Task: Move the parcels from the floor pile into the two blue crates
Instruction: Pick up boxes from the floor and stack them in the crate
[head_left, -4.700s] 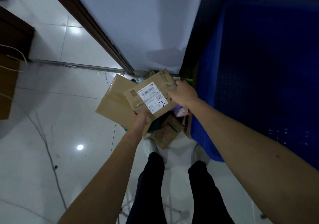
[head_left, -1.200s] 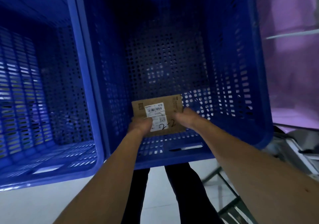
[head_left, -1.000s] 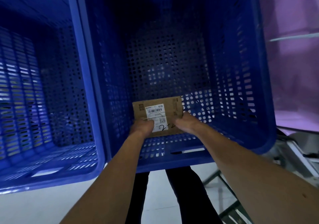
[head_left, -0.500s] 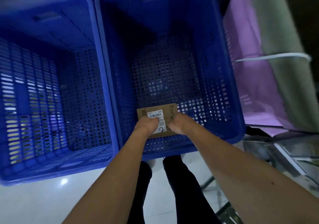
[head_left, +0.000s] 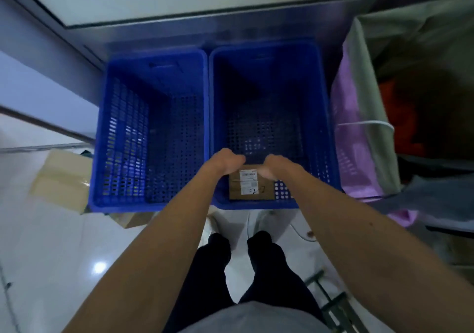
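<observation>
Two blue perforated crates stand side by side on the floor. The left crate (head_left: 123, 140) holds nothing that I can see. In the right crate (head_left: 331, 132) a small brown parcel (head_left: 252, 191) with a white label and a handwritten mark lies flat against the near wall. My left hand (head_left: 225, 162) and my right hand (head_left: 275, 167) hover over the parcel's far corners, fingers loosely curled. No grip on the parcel shows.
More cardboard parcels lie on the white tiles left of the crates, a large one (head_left: 61, 178) and another (head_left: 128, 219) by the left crate's front. A purple bag (head_left: 346, 127) presses against the right crate. A metal frame (head_left: 331, 304) stands beside my right leg.
The view rose and pulled back from the crates. Both hands let go of the parcel's near edge; it now lies on the right crate's floor with my hands above its far edge.
</observation>
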The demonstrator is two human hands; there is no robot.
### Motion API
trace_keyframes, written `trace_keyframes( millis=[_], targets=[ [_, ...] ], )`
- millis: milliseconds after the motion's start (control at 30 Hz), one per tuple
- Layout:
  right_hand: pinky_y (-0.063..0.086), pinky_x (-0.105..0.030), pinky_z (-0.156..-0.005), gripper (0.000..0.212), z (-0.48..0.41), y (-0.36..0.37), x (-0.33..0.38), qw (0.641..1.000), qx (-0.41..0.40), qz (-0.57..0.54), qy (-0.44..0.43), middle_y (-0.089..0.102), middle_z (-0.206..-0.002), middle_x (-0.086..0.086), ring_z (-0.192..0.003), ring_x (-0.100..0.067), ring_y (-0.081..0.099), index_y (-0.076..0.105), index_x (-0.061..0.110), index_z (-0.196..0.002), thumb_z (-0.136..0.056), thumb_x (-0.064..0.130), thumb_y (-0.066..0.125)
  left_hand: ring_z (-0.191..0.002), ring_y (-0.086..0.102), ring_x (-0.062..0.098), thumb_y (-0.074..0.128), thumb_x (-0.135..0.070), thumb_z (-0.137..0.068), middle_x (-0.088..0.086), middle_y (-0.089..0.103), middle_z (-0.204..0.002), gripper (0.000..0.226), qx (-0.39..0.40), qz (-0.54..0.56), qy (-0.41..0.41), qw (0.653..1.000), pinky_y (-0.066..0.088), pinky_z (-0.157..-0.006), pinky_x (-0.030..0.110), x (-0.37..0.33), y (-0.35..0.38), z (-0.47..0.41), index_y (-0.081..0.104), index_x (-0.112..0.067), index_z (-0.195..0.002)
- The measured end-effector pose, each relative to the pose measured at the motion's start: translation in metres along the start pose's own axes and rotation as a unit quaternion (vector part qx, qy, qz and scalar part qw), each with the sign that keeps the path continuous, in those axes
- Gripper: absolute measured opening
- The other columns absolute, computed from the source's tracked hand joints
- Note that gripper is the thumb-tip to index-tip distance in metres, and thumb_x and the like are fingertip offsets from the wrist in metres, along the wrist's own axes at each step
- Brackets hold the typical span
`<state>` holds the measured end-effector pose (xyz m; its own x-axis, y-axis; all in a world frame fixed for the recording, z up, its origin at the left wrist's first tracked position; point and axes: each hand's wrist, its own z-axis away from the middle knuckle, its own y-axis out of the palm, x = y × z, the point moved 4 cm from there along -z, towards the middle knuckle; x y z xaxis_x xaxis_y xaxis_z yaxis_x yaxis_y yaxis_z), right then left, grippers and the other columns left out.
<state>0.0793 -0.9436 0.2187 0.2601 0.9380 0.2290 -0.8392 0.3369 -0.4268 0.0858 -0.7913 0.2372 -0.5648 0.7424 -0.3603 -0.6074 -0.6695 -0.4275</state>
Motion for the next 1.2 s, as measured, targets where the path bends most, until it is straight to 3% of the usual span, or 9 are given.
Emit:
trace_keyframes(
  millis=[233, 367, 467, 500, 567, 633, 767, 867, 1200],
  targets=[
    [0.047, -0.031, -0.076, 0.042, 0.045, -0.022, 0.083, 0.993, -0.041, 0.036, -0.103, 0.058, -0.119, -0.012, -0.095, -0.025, 0.056, 0.057, 0.006, -0.127, -0.102, 0.037, 0.041, -0.057, 0.041, 0.020, 0.050, -0.037, -0.095, 0.004, 0.043, -0.064, 0.038, -0.095, -0.012, 0.014, 0.995, 0.034, -0.059, 0.029, 0.042, -0.077, 0.055, 0.041, -0.013, -0.066],
    [0.046, -0.032, -0.070, 0.034, 0.067, -0.008, 0.131, 0.987, -0.057, 0.063, -0.138, 0.058, -0.104, -0.010, -0.086, -0.025, 0.056, 0.059, 0.010, -0.108, -0.101, 0.039, 0.042, -0.055, 0.042, 0.021, 0.049, -0.037, -0.097, 0.011, 0.038, -0.062, 0.041, -0.132, -0.013, 0.016, 0.991, 0.030, -0.055, 0.030, 0.083, -0.108, 0.087, 0.045, -0.008, -0.068],
    [0.047, -0.032, -0.072, 0.033, 0.081, 0.016, 0.167, 0.982, -0.075, 0.077, -0.156, 0.055, -0.105, -0.008, -0.088, -0.024, 0.056, 0.056, 0.009, -0.109, -0.101, 0.038, 0.043, -0.058, 0.048, 0.025, 0.050, -0.038, -0.098, 0.019, 0.038, -0.065, 0.052, -0.152, -0.009, 0.016, 0.988, 0.030, -0.056, 0.031, 0.125, -0.122, 0.106, 0.049, 0.012, -0.111],
    [0.046, -0.031, -0.069, 0.032, 0.085, 0.026, 0.178, 0.980, -0.082, 0.078, -0.162, 0.055, -0.100, -0.007, -0.085, -0.024, 0.055, 0.056, 0.009, -0.102, -0.101, 0.038, 0.043, -0.054, 0.041, 0.022, 0.049, -0.037, -0.099, 0.012, 0.035, -0.063, 0.041, -0.157, -0.019, 0.022, 0.987, 0.030, -0.056, 0.031, 0.140, -0.126, 0.113, 0.029, -0.010, -0.077],
    [0.040, -0.030, -0.058, 0.033, 0.094, 0.048, 0.198, 0.976, -0.099, 0.080, -0.176, 0.053, -0.084, -0.005, -0.071, -0.021, 0.052, 0.052, 0.012, -0.081, -0.101, 0.037, 0.044, -0.056, 0.043, 0.025, 0.049, -0.036, -0.098, 0.013, 0.037, -0.063, 0.044, -0.164, -0.023, 0.025, 0.986, 0.037, -0.060, 0.036, 0.172, -0.132, 0.124, 0.047, -0.005, -0.068],
    [0.032, -0.030, -0.052, 0.040, 0.102, 0.074, 0.219, 0.972, -0.113, 0.092, -0.185, 0.045, -0.068, -0.003, -0.058, -0.020, 0.044, 0.042, 0.015, -0.066, -0.101, 0.035, 0.045, -0.077, 0.060, 0.038, 0.050, -0.036, -0.095, 0.029, 0.051, -0.079, 0.047, -0.172, -0.016, 0.025, 0.985, 0.048, -0.072, 0.043, 0.209, -0.138, 0.136, 0.060, 0.008, -0.087],
    [0.035, -0.031, -0.055, 0.041, 0.118, 0.128, 0.262, 0.965, -0.118, 0.127, -0.198, 0.048, -0.068, -0.004, -0.059, -0.021, 0.045, 0.041, 0.015, -0.063, -0.099, 0.034, 0.045, -0.074, 0.054, 0.027, 0.046, -0.037, -0.093, 0.013, 0.058, -0.084, 0.037, -0.175, -0.046, 0.012, 0.984, 0.041, -0.067, 0.036, 0.290, -0.151, 0.165, 0.055, -0.005, -0.077],
    [0.035, -0.031, -0.056, 0.040, 0.131, 0.166, 0.299, 0.958, -0.111, 0.163, -0.210, 0.049, -0.069, -0.004, -0.061, -0.021, 0.047, 0.042, 0.014, -0.064, -0.099, 0.034, 0.044, -0.095, 0.061, 0.030, 0.049, -0.040, -0.090, 0.015, 0.065, -0.108, 0.042, -0.191, -0.020, -0.008, 0.981, 0.049, -0.081, 0.039, 0.354, -0.166, 0.187, 0.064, -0.003, -0.103],
    [0.033, -0.033, -0.055, 0.036, 0.138, 0.237, 0.395, 0.938, -0.123, 0.215, -0.243, 0.050, -0.075, -0.002, -0.066, -0.019, 0.047, 0.041, 0.018, -0.071, -0.098, 0.042, 0.042, -0.091, 0.055, 0.026, 0.051, -0.039, -0.096, 0.008, 0.058, -0.098, 0.033, -0.225, 0.016, -0.034, 0.974, 0.042, -0.079, 0.033, 0.458, -0.201, 0.215, 0.063, -0.008, -0.101]
  ],
)
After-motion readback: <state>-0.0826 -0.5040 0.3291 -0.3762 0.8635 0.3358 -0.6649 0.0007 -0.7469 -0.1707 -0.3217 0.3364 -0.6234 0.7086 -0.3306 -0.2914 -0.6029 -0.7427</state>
